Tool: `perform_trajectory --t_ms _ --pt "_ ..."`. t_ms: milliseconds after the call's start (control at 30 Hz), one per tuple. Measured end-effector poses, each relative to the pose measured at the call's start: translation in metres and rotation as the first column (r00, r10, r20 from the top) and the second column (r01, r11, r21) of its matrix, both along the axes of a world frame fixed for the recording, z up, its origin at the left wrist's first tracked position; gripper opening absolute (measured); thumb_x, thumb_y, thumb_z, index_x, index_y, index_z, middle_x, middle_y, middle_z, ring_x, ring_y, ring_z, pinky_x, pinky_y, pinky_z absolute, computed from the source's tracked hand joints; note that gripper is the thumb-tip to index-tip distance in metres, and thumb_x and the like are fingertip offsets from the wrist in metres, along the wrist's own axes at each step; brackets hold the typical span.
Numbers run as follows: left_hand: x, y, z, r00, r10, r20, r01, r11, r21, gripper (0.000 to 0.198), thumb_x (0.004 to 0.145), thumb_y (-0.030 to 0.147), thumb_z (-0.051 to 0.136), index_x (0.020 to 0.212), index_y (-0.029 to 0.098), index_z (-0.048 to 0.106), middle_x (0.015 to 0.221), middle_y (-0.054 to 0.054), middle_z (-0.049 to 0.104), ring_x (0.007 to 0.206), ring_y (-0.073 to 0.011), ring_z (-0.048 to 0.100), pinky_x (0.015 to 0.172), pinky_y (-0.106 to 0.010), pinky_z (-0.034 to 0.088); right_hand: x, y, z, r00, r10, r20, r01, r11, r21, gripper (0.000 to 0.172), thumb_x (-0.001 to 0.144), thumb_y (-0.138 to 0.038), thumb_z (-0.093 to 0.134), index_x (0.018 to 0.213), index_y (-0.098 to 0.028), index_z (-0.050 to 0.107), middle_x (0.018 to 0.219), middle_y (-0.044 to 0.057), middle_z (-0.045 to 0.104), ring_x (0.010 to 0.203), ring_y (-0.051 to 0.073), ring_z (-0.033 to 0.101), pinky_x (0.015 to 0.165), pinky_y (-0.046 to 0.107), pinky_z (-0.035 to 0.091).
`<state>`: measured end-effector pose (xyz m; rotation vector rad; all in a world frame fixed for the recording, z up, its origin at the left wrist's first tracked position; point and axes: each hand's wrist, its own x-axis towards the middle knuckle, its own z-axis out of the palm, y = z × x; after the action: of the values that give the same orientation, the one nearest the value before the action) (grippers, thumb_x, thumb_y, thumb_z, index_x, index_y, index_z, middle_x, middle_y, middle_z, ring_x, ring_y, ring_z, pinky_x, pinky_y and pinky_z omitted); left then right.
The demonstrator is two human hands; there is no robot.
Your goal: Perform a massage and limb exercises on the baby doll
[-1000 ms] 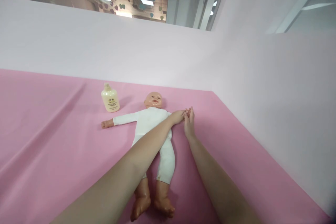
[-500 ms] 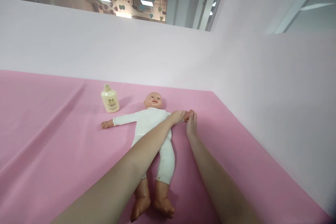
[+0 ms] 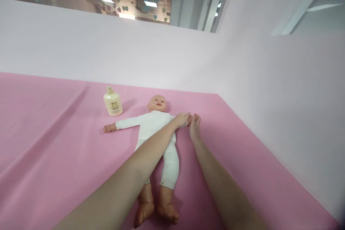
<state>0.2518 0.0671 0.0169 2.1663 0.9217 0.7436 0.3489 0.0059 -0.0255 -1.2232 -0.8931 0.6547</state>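
Where a pink cloth (image 3: 40, 143) covers the surface, a cream bottle (image 3: 113, 104) stands upright at left, near the head of a baby doll (image 3: 155, 125). The doll lies face up in a white suit, arms spread. Crossing its body, the left hand (image 3: 182, 119) curls loosely over the far sleeve end. Just beside it, the right hand (image 3: 194, 129) pinches the doll's tiny hand in its fingertips. Steadying the wrist and working gently, without tugging the soft arm, seems wise.
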Motion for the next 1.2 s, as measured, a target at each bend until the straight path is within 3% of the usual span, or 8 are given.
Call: perform_trajectory --t_ms 133,400,667,933,1067,1200 --pt "-0.001 -0.001 0.002 1.000 0.003 -0.002 -0.003 1.000 0.000 0.053 0.103 0.044 0.028 0.090 0.014 0.070 0.102 -0.015 0.075 0.100 -0.0250 0.068 0.096 -0.035 0.050 0.000 0.001 0.000 1.000 -0.023 0.009 0.023 0.999 -0.041 0.064 0.090 -0.070 0.042 0.132 -0.023 0.046 0.138 0.012 0.057 0.126 0.026 0.060 0.105 0.044 0.052" --pt "0.000 -0.001 0.002 1.000 0.008 0.006 -0.007 1.000 -0.005 0.059 0.104 0.036 0.019 0.095 0.011 0.071 0.096 -0.013 0.076 0.097 -0.0223 0.070 0.092 -0.031 0.051 -0.004 -0.006 0.005 0.995 0.088 0.042 -0.090 0.994 0.056 0.081 0.082 -0.061 0.066 0.144 -0.020 0.034 0.146 0.016 0.050 0.135 0.025 0.053 0.112 0.038 0.044" --pt "0.001 0.005 -0.001 0.998 0.013 -0.056 -0.010 0.998 0.056 0.049 0.103 0.032 0.027 0.091 0.014 0.070 0.102 -0.016 0.075 0.100 -0.0254 0.069 0.095 -0.036 0.050 0.001 0.001 -0.001 0.999 -0.029 0.022 0.029 0.999 -0.026 0.054 0.089 -0.068 0.045 0.122 -0.025 0.049 0.124 0.008 0.062 0.114 0.023 0.063 0.098 0.040 0.054" --pt "0.004 0.006 -0.007 0.996 -0.011 -0.083 0.019 0.996 0.092 0.046 0.102 0.031 0.029 0.099 0.013 0.071 0.110 -0.017 0.074 0.108 -0.0254 0.068 0.099 -0.036 0.049 0.007 0.006 -0.004 0.996 -0.069 -0.064 0.068 0.998 -0.018 0.039 0.091 -0.060 0.041 0.103 -0.026 0.055 0.108 0.004 0.064 0.105 0.021 0.064 0.090 0.038 0.056" --pt "0.001 0.005 -0.005 0.998 -0.032 -0.061 0.039 0.992 0.118 0.047 0.103 0.029 0.026 0.102 0.014 0.071 0.112 -0.014 0.074 0.108 -0.0220 0.068 0.099 -0.032 0.049 0.004 0.008 -0.005 0.998 0.027 -0.053 -0.025 0.999 0.038 0.051 0.083 -0.060 0.059 0.120 -0.025 0.054 0.123 0.008 0.064 0.118 0.024 0.062 0.100 0.043 0.054" --pt "-0.001 0.003 -0.003 0.998 -0.047 -0.035 0.051 0.989 0.138 0.048 0.104 0.030 0.022 0.108 0.016 0.069 0.119 -0.010 0.073 0.111 -0.0194 0.066 0.099 -0.029 0.048 0.002 0.009 -0.006 0.994 0.102 -0.034 -0.099 0.992 0.078 0.072 0.084 -0.064 0.059 0.144 -0.027 0.043 0.153 0.010 0.047 0.143 0.025 0.046 0.115 0.047 0.043"
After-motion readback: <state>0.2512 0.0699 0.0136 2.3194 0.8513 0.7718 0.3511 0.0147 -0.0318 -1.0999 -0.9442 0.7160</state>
